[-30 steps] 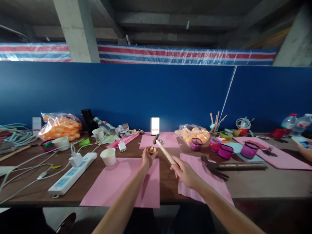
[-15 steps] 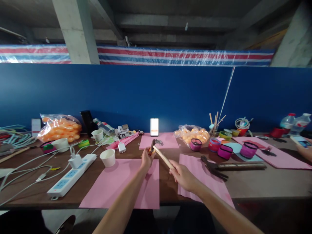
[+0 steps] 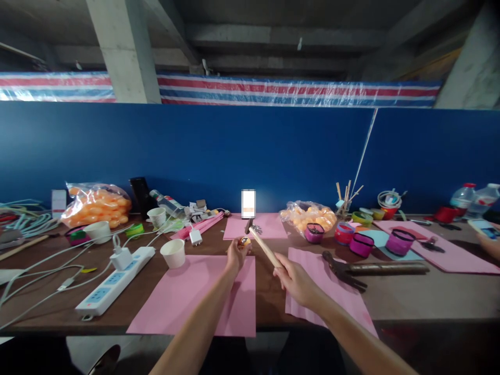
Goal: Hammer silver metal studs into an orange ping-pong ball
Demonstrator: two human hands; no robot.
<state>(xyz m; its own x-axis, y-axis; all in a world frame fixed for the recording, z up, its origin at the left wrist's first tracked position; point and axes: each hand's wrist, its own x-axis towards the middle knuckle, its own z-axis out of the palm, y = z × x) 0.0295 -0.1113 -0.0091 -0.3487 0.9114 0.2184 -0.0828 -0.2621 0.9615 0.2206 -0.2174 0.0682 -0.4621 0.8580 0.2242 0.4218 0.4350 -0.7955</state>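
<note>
My right hand (image 3: 291, 274) is wrapped round the pale wooden handle of a hammer (image 3: 267, 251), whose dark head is raised at the middle of the table. Close to the hammer head, my left hand (image 3: 237, 254) pinches a small orange ball (image 3: 245, 241) with dark marks on top. Just beyond both hands, a cluster of small metal pieces (image 3: 255, 229) lies on a pink sheet (image 3: 234, 227). A lit phone (image 3: 248, 203) stands upright behind that sheet. Below my left forearm is a larger pink sheet (image 3: 187, 291).
A power strip (image 3: 115, 281), cables and a white paper cup (image 3: 172, 253) are to the left. Bags of orange balls (image 3: 99, 205) stand at the back. Right of me lie a second hammer (image 3: 386, 267) and purple containers (image 3: 400, 242). Another person's hand (image 3: 490, 245) holds a phone at far right.
The hammer head has lifted off the orange ball and moved slightly up and right. My left hand keeps its place with the ball.
</note>
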